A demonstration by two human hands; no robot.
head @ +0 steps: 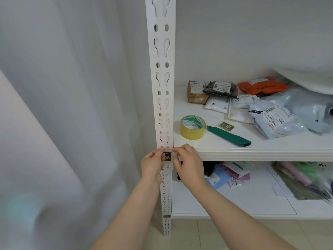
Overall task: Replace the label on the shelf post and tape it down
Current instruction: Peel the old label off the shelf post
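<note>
Low in the centre of the frame, the left hand (152, 164) and right hand (187, 164) pinch the dark label (167, 156) against the shelf post (163, 87), apparently under clear tape, so placing looks done and smoothing remains.

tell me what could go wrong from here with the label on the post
1. The dark label is pinched at its edges by the left hand and right hand; it could go onto the white shelf post crooked.
2. The post is full of slots, so tape may bridge holes and hold weakly.
3. The yellow tape roll and green utility knife sit on the shelf; letting go to fetch them could let the label slip.
</note>
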